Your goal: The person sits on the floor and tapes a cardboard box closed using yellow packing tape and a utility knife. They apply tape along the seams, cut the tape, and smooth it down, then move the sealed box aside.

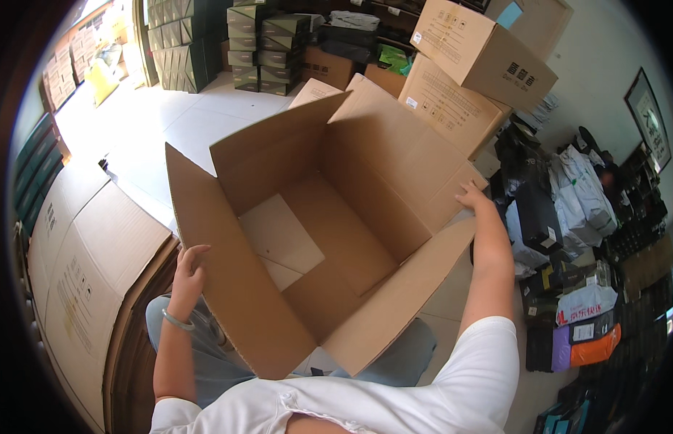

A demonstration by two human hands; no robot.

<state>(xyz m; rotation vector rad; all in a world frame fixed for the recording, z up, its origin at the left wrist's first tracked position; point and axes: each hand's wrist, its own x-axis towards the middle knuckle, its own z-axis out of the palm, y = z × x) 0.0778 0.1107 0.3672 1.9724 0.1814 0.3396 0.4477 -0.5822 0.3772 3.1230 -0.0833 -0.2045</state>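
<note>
A large brown cardboard box point(351, 224) stands open in front of me, its flaps spread outward. Its inside is bare except for a pale rectangular patch point(282, 239) that looks like light or a sheet; I cannot tell which. My left hand point(189, 271), with a bracelet on its wrist, is closed at the outer edge of the left flap point(242, 289), fingertips over its inner face. Out at the far corner of the right flap point(416, 159), my right hand point(472, 195) grips the edge, fingers on top. The near flap point(401, 296) slants up between my arms.
Flattened cartons point(90, 267) are stacked at my left. Closed cartons point(459, 94) stand behind the box at far right. Dark green boxes point(242, 50) are piled at the back. Bagged parcels point(575, 195) and small packages point(590, 343) crowd the right side, under a framed picture point(648, 116).
</note>
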